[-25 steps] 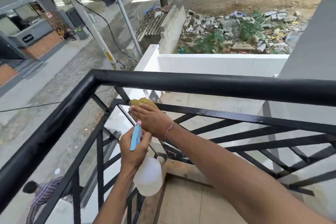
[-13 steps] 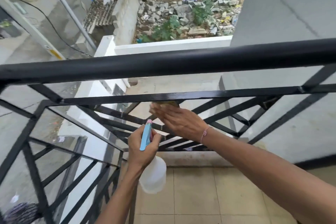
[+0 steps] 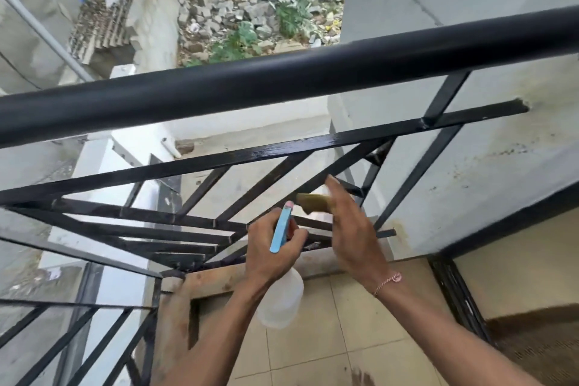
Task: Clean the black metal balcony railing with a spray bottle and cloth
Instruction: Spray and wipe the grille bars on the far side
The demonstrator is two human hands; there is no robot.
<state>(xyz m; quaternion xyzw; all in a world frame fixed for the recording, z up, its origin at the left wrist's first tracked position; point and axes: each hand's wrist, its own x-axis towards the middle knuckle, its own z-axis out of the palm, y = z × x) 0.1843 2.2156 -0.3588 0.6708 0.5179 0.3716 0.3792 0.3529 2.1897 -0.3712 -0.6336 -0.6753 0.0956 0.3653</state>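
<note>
Right grip (image 3: 351, 229) shifted rightward — cloth (image 3: 313, 202) now on diagonal bar (image 3: 341, 166).

A single wide-angle view from a camera worn on the person's head, looking forward and steeply down. It sits close above the black railing (image 3: 282, 84), whose top bar crosses the whole frame on a slant, bowed by the lens. Both forearms enter from the bottom edge, with the left hand (image 3: 269, 247) and right hand (image 3: 354, 229) near the centre. Beyond the railing, the ground lies far below. There is no second view.
</note>
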